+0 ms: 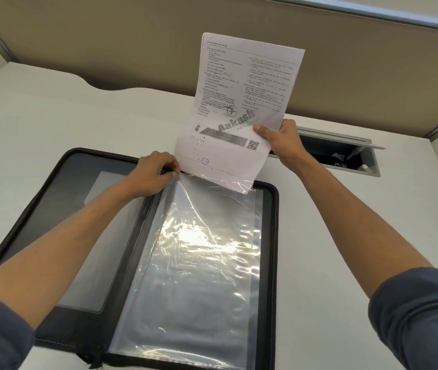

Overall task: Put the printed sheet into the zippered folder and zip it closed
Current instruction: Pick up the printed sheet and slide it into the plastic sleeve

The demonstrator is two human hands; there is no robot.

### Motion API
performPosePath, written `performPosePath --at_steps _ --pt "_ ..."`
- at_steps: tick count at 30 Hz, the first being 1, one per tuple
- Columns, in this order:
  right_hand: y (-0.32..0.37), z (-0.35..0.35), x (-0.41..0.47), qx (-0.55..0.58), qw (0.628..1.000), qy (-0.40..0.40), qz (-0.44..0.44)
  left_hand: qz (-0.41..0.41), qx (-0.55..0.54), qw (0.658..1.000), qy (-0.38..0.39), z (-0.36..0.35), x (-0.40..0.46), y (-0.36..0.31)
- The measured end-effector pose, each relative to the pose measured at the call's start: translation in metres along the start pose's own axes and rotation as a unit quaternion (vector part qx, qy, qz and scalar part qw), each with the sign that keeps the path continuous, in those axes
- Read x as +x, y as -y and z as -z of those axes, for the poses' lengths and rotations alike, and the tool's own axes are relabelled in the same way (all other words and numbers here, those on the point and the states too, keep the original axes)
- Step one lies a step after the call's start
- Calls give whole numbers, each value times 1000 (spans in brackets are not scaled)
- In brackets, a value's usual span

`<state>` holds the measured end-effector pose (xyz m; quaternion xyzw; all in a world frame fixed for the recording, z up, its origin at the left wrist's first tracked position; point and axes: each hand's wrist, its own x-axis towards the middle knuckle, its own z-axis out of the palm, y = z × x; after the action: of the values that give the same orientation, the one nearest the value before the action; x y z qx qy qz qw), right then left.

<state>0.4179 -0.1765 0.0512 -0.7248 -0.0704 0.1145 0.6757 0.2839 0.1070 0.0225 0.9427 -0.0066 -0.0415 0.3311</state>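
Fingers of my left hand (159, 170) pinched the sleeve (194, 257) mouth open, right hand (279, 141) gripped the sheet (242, 102), bottom edge just entering the sleeve. Best bet, I figured: keep it square and slide it slowly. One sheet, one folder (60, 209) lying unzipped on the table (52, 116).

Head camera looks forward and down, close (perhaps arm's length) over desk (346, 222).
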Motion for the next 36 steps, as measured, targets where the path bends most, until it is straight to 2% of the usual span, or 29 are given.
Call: performPosePath --at_steps 8,16,30,32,36 --pt "0 2 2 -7 1000 25 0 24 -48 998 12 -4 0 4" --pt "-4 7 4 -62 997 48 -23 78 -67 995 -15 -6 2 9" --pt "-2 -1 13 -100 990 91 -36 55 113 990 64 -7 25 -10" --pt "-4 -4 11 -100 989 105 -39 54 110 991 50 -9 29 -9" --pt "-14 -9 2 -91 987 121 -47 114 42 990 -69 -11 42 1"
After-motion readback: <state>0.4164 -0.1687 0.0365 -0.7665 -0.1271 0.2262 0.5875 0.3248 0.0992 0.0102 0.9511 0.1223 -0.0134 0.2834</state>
